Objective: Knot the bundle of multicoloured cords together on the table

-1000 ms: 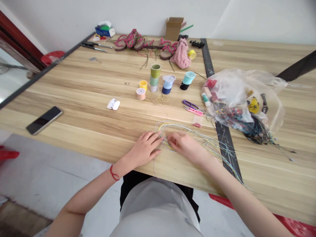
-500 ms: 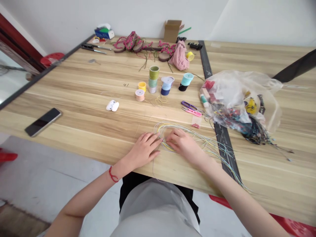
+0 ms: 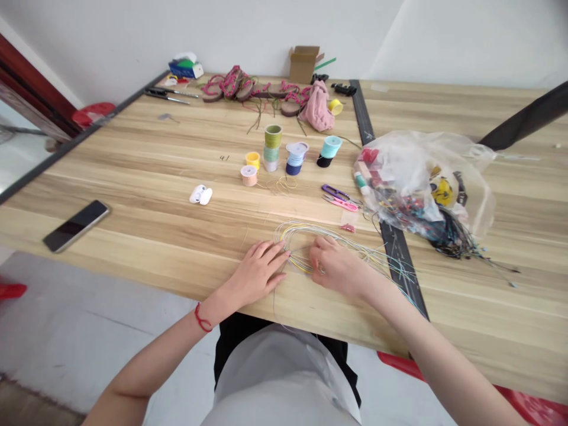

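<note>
A looped bundle of thin cords [image 3: 306, 226], pale blue, white and yellow, lies near the table's front edge and trails off to the right. My left hand [image 3: 261, 269] rests flat on the left bend of that bundle, fingers stretched and spread, fingertips on the cords. Just to its right, inside the loop, my right hand [image 3: 337, 266] is closed, pinching a thin cord [image 3: 300, 249] that runs taut from beside the left fingertips. The right fingertips are partly hidden by the hand itself.
Several thread spools [image 3: 272, 148] stand beyond my hands. Two thread snips [image 3: 341, 203] and a small bag of red beads [image 3: 348, 226] lie near the loop. To the right sits a clear plastic bag [image 3: 412, 189]. An earbud case [image 3: 201, 195] and a phone [image 3: 76, 225] lie left.
My right hand has moved rightward, away from my left, drawing the thin cord out between them. My left hand stays flat on the bundle. The whole view has shifted slightly.
</note>
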Action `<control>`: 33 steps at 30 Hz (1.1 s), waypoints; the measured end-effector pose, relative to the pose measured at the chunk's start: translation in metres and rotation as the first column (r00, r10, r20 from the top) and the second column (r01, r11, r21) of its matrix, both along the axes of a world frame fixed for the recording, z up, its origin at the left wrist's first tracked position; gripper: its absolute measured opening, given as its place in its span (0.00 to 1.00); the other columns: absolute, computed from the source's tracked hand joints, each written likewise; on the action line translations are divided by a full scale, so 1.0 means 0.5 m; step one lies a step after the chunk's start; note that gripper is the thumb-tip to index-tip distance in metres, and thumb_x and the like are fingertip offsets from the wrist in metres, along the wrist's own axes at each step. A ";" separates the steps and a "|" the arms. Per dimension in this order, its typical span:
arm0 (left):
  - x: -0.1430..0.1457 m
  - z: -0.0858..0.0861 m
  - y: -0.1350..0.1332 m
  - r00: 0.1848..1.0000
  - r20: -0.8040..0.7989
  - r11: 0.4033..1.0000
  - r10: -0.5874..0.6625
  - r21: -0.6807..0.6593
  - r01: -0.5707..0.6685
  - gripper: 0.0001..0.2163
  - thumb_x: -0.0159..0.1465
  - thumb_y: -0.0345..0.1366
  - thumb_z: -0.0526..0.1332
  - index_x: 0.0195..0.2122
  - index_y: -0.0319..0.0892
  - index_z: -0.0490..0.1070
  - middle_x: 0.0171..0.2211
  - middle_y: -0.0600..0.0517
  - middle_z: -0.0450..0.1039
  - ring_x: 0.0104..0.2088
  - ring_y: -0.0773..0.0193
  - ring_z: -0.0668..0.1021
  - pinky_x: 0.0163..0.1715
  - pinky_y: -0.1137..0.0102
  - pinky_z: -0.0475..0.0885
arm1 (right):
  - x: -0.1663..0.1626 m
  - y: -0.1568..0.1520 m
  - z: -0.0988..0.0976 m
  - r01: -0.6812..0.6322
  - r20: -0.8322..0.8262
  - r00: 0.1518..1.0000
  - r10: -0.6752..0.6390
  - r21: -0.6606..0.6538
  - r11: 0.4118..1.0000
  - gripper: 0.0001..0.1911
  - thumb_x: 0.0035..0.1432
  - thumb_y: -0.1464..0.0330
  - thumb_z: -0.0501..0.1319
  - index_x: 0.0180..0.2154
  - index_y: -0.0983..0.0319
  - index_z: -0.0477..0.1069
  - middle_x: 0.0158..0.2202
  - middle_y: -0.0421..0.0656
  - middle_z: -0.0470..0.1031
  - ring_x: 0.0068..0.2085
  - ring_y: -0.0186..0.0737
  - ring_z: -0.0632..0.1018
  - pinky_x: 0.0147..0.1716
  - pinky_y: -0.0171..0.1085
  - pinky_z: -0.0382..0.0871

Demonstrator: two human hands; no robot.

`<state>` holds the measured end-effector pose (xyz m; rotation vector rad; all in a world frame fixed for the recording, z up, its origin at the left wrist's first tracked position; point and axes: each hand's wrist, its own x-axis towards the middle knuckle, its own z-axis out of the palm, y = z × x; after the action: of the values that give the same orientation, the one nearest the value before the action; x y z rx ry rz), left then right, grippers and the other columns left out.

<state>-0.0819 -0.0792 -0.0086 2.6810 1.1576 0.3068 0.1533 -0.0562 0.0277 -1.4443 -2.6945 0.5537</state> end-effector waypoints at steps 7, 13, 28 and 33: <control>0.001 0.001 0.000 1.000 -0.007 1.000 0.001 0.003 -0.001 0.21 0.71 0.41 0.56 0.63 0.41 0.63 0.65 0.46 0.62 0.61 0.51 0.64 0.62 0.54 0.61 | 0.014 0.021 -0.029 -0.001 -0.616 0.679 -0.399 -0.545 0.839 0.11 0.58 0.58 0.61 0.34 0.60 0.69 0.34 0.42 0.76 0.36 0.38 0.75 0.38 0.39 0.70; 0.000 -0.002 0.000 1.000 0.004 1.000 -0.004 0.009 0.004 0.21 0.71 0.41 0.55 0.64 0.42 0.62 0.64 0.46 0.62 0.61 0.51 0.64 0.62 0.53 0.62 | -0.029 0.009 -0.053 -0.046 -0.716 0.372 -0.591 -0.650 0.758 0.17 0.56 0.52 0.64 0.36 0.59 0.67 0.43 0.44 0.77 0.43 0.40 0.78 0.44 0.40 0.72; 0.000 -0.004 0.000 1.000 0.017 1.000 -0.005 0.012 0.005 0.20 0.71 0.41 0.54 0.63 0.43 0.64 0.65 0.46 0.62 0.62 0.51 0.64 0.61 0.54 0.62 | -0.029 -0.009 0.014 0.176 0.096 0.981 -0.171 -0.048 0.983 0.05 0.62 0.67 0.61 0.34 0.60 0.74 0.29 0.44 0.77 0.31 0.44 0.78 0.28 0.36 0.62; -0.001 0.000 0.000 1.000 0.006 1.000 -0.002 0.002 0.002 0.20 0.71 0.41 0.55 0.63 0.42 0.63 0.65 0.46 0.62 0.62 0.51 0.64 0.61 0.54 0.62 | -0.033 -0.002 0.006 0.149 -0.271 0.953 -0.133 0.042 0.988 0.10 0.59 0.65 0.63 0.27 0.60 0.69 0.35 0.48 0.77 0.43 0.49 0.75 0.43 0.45 0.67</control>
<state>-0.0823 -0.0792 -0.0088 2.6807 1.1536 0.3159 0.1370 -0.0573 0.0306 -1.4178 -2.3601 0.6017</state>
